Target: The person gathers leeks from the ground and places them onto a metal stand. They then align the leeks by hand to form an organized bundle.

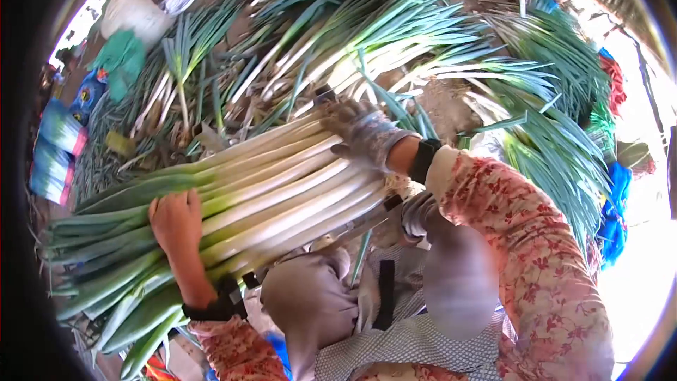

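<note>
A thick bundle of leeks (282,183) lies across in front of me, white ends to the right and green leaves to the left. My left hand (176,226) is bare and presses down on the green part with its fingers curled around the stalks. A patterned glove covers my right hand (363,130), which is over the white root ends with its fingers spread and slightly blurred. Near its fingertips is a small black block (324,94). Another black block (392,202) is beside the lower stalk ends.
Loose leeks (395,42) cover the ground ahead, with more piles (557,141) at right. A pale sack (134,17) and green cloth (121,62) are at upper left. Blue material (617,201) lies far right. My knees (310,296) are below the bundle.
</note>
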The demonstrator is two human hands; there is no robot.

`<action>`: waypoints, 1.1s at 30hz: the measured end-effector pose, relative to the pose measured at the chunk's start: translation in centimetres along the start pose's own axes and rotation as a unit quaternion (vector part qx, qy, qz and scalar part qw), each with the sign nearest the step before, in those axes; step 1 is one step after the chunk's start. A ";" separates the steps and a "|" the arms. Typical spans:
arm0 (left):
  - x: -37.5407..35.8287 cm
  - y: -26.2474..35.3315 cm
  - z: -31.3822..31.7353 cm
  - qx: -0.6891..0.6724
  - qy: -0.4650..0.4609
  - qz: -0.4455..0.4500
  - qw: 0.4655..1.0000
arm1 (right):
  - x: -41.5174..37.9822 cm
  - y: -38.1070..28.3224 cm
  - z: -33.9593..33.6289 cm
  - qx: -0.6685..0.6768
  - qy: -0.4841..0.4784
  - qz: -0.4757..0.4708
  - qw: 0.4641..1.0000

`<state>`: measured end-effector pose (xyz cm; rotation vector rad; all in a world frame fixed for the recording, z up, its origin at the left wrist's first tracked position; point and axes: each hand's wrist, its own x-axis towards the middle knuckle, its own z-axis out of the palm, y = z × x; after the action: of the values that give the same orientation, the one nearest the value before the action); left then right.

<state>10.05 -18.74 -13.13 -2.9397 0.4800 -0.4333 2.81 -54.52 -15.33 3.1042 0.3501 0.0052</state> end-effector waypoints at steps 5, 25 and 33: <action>-0.3 0.2 -1.2 0.019 -0.019 -0.020 0.999 | -0.6 6.1 4.4 0.221 -0.066 0.143 0.963; 0.5 0.1 -0.2 0.092 -0.132 -0.080 0.984 | -23.9 16.1 20.8 0.410 -0.158 0.449 0.778; 0.2 -1.9 1.0 0.137 -0.123 -0.015 0.983 | -17.2 26.7 24.8 0.329 -0.045 0.454 0.827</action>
<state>11.11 -16.95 -13.72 -2.6855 0.3163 -0.1230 -7.83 -84.84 -39.69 3.4905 -1.4283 -0.3024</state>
